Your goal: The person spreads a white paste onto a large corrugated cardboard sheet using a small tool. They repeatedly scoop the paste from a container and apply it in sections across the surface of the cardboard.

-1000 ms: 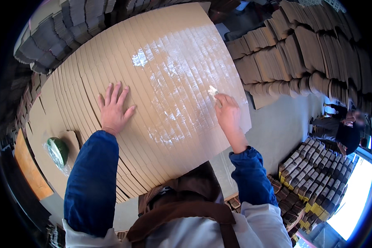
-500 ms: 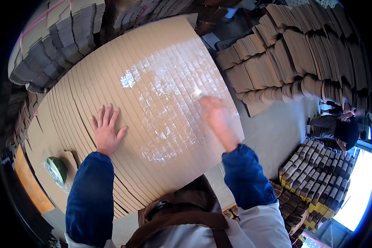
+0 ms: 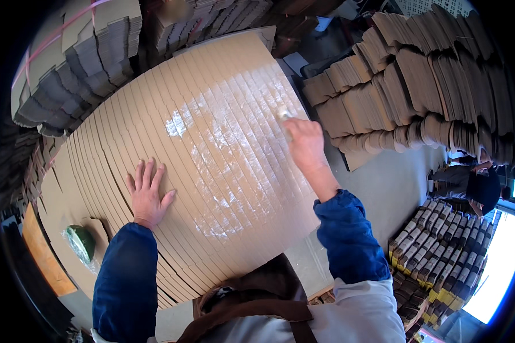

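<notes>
A fanned layer of overlapping brown cardboard sheets (image 3: 120,114) spreads before me. My left hand (image 3: 149,197) lies flat on them left of the middle, fingers spread and holding nothing. My right hand (image 3: 306,143) is closed round a small brush (image 3: 284,113), its handle mostly hidden in the fist. The brush's pale head touches the sheets near their right edge. A wet, shiny whitish coating (image 3: 229,137), glue by its look, covers the middle and right part of the cardboard in streaks.
A dark green rounded object (image 3: 81,243) with clear plastic round it rests on the sheets at the left. Stacked cardboard (image 3: 395,86) stands at the far right, more stacks (image 3: 80,63) at the far left. Bundled piles (image 3: 440,246) stand at right, near another person (image 3: 480,186).
My right hand has moved up and slightly right with the brush. My left hand keeps its place on the sheets. The view has shifted slightly.
</notes>
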### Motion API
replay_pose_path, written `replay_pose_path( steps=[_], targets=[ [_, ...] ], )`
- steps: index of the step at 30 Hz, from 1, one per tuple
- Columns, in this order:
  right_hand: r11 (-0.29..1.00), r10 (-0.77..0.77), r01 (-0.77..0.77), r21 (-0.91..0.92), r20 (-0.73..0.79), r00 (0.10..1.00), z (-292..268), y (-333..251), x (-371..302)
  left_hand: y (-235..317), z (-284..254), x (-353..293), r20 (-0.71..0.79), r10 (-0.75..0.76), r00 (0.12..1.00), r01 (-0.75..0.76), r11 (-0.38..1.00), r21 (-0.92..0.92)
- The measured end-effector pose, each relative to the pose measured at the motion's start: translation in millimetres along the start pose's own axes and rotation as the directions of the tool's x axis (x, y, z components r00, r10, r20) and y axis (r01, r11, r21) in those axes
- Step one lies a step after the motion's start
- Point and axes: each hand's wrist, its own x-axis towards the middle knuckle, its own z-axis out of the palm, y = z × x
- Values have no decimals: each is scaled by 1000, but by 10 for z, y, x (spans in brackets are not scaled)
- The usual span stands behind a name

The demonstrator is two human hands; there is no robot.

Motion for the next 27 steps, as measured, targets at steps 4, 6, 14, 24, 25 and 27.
replay_pose_path(
  steps=[4,6,14,24,25,27],
  targets=[
    [950,273,-248,-189,117,955,143,427,136,8,29,5,-14,17,1000,-17,1000,-14],
    [981,166,-159,-113,61,984,157,322,375,5,23,14,-25,13,1000,-13,1000,-13],
    [976,180,-172,-131,57,982,386,476,739,6,-11,11,5,13,1000,-13,999,-29],
    [1000,-23,23,10,7,1000,688,300,805,-55,-3,-47,2,19,1000,-19,999,-39],
    [994,-1,5,-111,41,999,651,513,790,-44,-12,-41,-14,31,999,-31,999,-32],
    [844,263,-148,-515,158,952,486,964,717,11,-2,23,-37,70,997,-71,997,-25]
  ],
)
